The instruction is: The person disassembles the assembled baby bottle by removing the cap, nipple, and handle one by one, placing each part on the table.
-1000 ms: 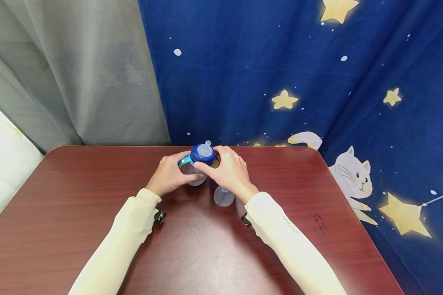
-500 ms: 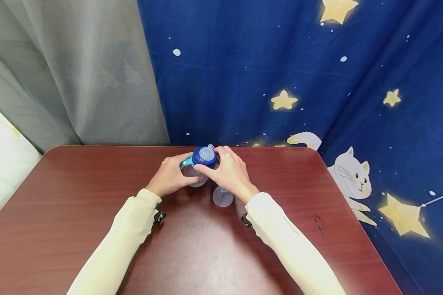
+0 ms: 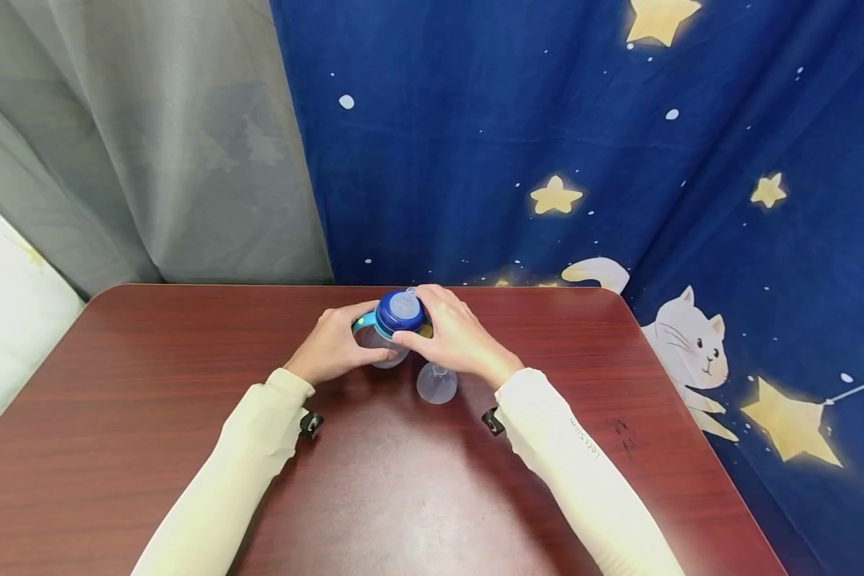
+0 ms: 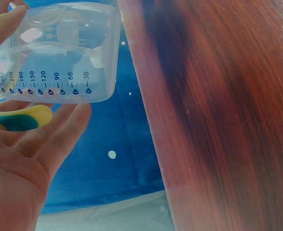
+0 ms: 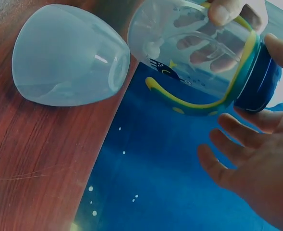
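A clear baby bottle point(image 4: 98, 62) with a printed scale stands near the table's far edge. Its handle point(image 5: 194, 105) is teal and yellow, and a straw shows inside. My left hand point(image 3: 334, 344) grips the bottle's body, thumb on the near side and fingers around the back. On the blue screw collar point(image 5: 259, 79) at the top, my right hand point(image 3: 461, 336) has its thumb on one side and forefinger on the other; the remaining fingers spread free. The pale teat point(image 3: 410, 296) sits above the collar, partly beside the right fingers. A translucent domed cap point(image 5: 69, 57) stands close by, below the right hand.
The brown wooden table point(image 3: 374, 496) extends towards me, with a dark scuff point(image 3: 622, 432) on its right side. Behind its far edge hang a blue star-patterned curtain point(image 3: 432, 144) and a grey curtain point(image 3: 223, 160). Both wrists wear small black cameras.
My right hand and forearm have shifted slightly right, the thumb sliding along the collar. The bottle has moved a little right and nearer, its teat now leaning away. My left hand still grips the body.
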A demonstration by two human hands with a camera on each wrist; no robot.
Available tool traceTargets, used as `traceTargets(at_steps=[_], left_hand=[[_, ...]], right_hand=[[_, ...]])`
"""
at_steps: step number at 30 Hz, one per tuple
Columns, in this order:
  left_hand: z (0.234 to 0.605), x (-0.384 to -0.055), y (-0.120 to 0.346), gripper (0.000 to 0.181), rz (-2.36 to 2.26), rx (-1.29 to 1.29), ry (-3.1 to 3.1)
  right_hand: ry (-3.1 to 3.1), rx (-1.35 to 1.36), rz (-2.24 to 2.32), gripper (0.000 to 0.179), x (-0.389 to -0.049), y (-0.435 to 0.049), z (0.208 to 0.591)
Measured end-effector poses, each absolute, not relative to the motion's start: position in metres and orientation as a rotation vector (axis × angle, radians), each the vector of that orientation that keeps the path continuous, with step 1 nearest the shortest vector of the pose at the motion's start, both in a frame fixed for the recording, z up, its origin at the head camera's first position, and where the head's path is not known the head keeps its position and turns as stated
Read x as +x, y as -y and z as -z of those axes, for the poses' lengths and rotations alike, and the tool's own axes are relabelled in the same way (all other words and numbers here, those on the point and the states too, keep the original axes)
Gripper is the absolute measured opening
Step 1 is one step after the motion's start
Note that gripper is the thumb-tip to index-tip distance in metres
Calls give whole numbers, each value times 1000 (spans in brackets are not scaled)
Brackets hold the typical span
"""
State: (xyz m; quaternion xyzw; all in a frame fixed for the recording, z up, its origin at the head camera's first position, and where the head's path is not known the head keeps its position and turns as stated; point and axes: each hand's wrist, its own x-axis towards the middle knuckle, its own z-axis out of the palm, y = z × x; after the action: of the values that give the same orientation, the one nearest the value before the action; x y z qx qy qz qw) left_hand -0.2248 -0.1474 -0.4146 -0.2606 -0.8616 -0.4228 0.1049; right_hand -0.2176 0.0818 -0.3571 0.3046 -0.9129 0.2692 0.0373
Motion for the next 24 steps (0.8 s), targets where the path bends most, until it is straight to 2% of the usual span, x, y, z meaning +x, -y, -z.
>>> traceTargets(at_steps=[5,10,18,24], left_hand=[[414,-224,147,69,1237,-762,2540],[412,-223,145,69,1185,-717,2554],[410,-222,142,66,1094,-651,2558],[409,-222,139,67,1065,-654,2568]], right_hand=[[2828,917,-831,69,-217,-83,356],[2818,666,-739,86,-213,-78,357],[2700,406,-640,74,-211,-66,357],[2715,323,-621,75,-209,-62,358]])
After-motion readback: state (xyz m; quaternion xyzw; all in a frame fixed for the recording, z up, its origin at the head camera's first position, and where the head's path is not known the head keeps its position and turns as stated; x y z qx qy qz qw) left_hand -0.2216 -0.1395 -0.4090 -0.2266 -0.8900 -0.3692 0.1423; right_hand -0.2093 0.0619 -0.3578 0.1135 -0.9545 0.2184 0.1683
